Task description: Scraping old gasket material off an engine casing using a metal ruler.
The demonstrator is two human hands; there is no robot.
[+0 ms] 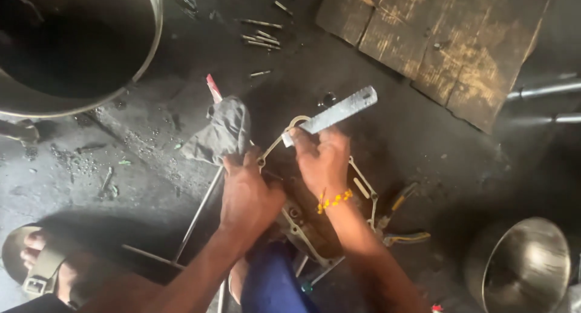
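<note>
My right hand (324,161) grips one end of a flat grey metal strip (339,110) that points up and to the right. A yellow bead band circles that wrist. My left hand (247,195) presses down on a dark metal engine casing (302,225), whose pale gasket outline (290,128) shows around both hands. A grey rag (223,131) lies just above my left hand, touching or close to its fingers.
A large metal drum (78,46) stands at top left, a worn wooden board (436,40) at top right, a shiny metal bowl (520,264) at bottom right. Loose bolts (261,37) lie on the oily floor. Pliers (399,219) rest right of the casing. A sandalled foot (39,267) is at bottom left.
</note>
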